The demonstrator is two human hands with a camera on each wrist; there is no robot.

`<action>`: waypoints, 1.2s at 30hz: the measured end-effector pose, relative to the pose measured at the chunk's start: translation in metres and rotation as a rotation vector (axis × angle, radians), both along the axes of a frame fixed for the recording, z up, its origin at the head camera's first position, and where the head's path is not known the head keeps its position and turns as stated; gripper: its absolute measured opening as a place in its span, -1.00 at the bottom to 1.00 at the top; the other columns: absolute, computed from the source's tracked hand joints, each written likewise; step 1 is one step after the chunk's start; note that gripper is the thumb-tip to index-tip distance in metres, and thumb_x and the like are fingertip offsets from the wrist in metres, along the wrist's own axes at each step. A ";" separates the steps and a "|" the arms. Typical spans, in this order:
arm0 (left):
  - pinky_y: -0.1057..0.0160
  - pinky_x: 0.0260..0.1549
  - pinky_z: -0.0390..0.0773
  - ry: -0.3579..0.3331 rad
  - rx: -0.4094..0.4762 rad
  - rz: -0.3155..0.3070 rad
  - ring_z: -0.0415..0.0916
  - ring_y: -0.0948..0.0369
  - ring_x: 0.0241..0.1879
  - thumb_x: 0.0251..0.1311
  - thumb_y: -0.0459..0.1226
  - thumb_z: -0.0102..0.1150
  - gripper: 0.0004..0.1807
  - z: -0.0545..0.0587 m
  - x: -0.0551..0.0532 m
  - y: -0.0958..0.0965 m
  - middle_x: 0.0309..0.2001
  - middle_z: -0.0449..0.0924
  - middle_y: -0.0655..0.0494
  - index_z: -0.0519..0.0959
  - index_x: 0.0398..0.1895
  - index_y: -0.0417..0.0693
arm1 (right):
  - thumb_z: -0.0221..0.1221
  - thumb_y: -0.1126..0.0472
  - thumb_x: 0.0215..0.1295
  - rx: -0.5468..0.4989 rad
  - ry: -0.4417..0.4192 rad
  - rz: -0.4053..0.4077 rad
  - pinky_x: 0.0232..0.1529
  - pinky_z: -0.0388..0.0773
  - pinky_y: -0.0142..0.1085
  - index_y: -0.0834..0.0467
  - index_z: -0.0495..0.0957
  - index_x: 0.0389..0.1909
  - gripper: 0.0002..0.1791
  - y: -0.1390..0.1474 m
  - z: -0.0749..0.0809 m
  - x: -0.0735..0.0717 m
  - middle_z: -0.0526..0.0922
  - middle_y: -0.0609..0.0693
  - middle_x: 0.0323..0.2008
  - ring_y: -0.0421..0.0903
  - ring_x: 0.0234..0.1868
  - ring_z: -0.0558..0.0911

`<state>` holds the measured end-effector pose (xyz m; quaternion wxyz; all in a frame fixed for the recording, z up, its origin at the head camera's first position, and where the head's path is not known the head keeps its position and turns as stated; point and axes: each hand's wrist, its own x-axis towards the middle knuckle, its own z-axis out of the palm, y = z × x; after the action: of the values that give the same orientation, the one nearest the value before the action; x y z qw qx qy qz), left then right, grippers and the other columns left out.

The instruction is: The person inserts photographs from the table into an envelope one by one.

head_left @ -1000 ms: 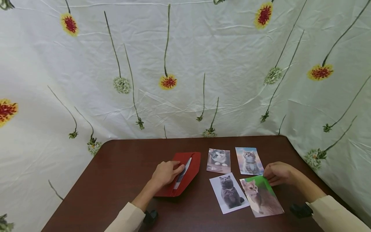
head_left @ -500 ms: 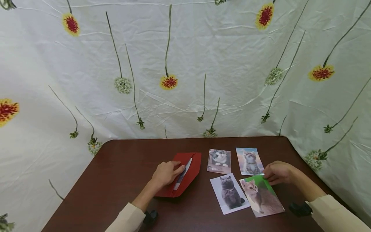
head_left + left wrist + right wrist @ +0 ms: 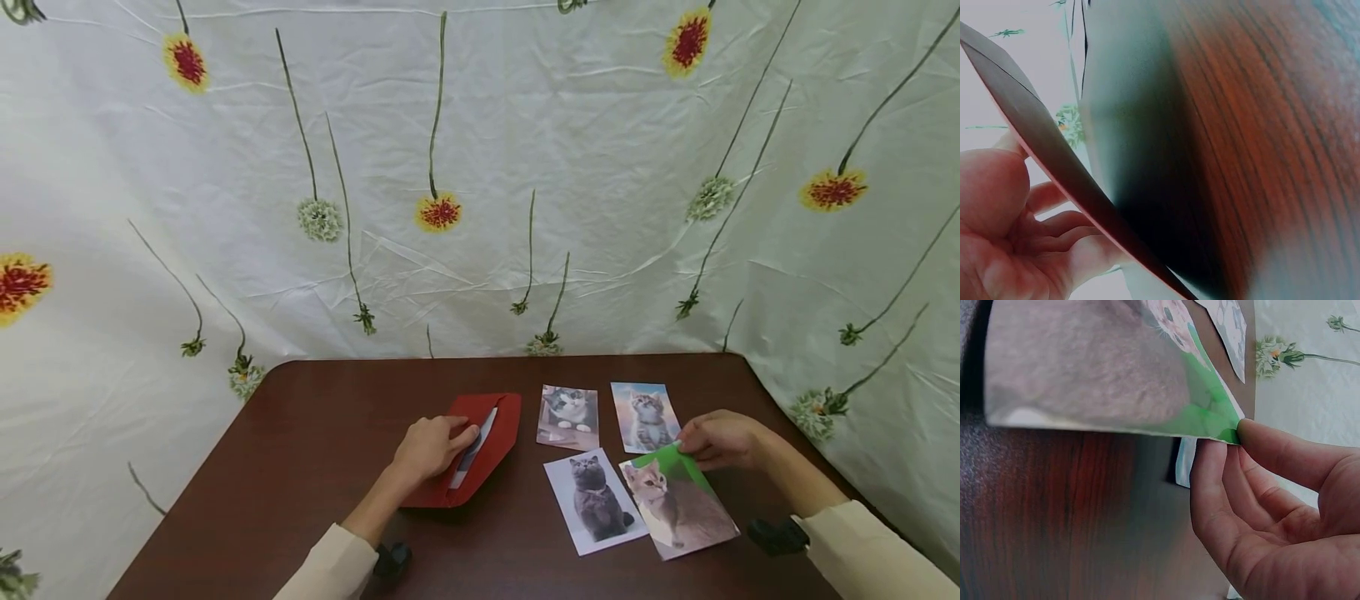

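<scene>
My left hand (image 3: 433,446) grips a red envelope (image 3: 501,442), its thumb at the opening where a pale photo or paper (image 3: 474,450) shows inside. In the left wrist view the envelope (image 3: 1054,150) is tilted up from the table, with the fingers behind it. My right hand (image 3: 723,440) pinches the upper right corner of a photo (image 3: 686,504) of a light brown kitten on a green background. That corner is raised in the right wrist view, where thumb and fingertips hold the photo (image 3: 1097,369) by its green part.
Beside the held photo lies a grey cat photo (image 3: 596,500). Behind them are a grey-and-white kitten photo (image 3: 567,417) and a tabby kitten photo (image 3: 645,417). All rest on a dark brown table (image 3: 315,433), backed by a white flowered cloth (image 3: 480,167).
My right hand has risen slightly, lifting the corner of the light brown kitten photo. The left hand and envelope stay where they were.
</scene>
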<state>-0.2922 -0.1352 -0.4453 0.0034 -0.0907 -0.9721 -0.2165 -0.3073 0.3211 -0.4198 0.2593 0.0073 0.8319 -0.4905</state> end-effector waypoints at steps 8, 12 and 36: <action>0.06 -0.23 0.66 -0.011 -0.009 0.019 0.60 0.12 -0.33 0.42 0.06 0.10 -0.45 0.001 -0.002 0.002 -0.03 0.74 -0.16 0.61 0.26 -0.11 | 0.15 0.32 0.37 -0.028 0.009 -0.003 -0.20 0.65 -0.18 0.33 0.60 -0.18 -0.86 0.001 0.006 -0.001 0.66 -0.06 -0.40 -0.12 -0.34 0.67; 0.03 -0.19 0.67 -0.011 0.000 0.017 0.63 0.09 -0.29 0.42 0.07 0.10 -0.45 0.002 -0.001 0.002 0.03 0.71 -0.20 0.61 0.25 -0.11 | 0.14 0.32 0.38 -0.036 0.015 -0.007 -0.19 0.67 -0.17 0.33 0.62 -0.20 -0.85 0.002 0.012 -0.002 0.67 -0.06 -0.39 -0.11 -0.32 0.68; 0.01 -0.16 0.66 -0.032 -0.014 0.029 0.65 0.05 -0.26 0.43 0.09 0.07 -0.44 0.003 -0.003 0.000 -0.01 0.73 -0.17 0.59 0.30 -0.06 | 0.05 0.29 0.45 -0.028 0.030 -0.002 -0.18 0.72 -0.16 0.35 0.57 -0.17 -0.80 -0.009 0.039 -0.004 0.69 0.00 -0.30 -0.06 -0.28 0.73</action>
<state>-0.2949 -0.1351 -0.4427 -0.0097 -0.0730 -0.9747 -0.2111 -0.3111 0.3116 -0.3806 0.2461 -0.0028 0.8289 -0.5023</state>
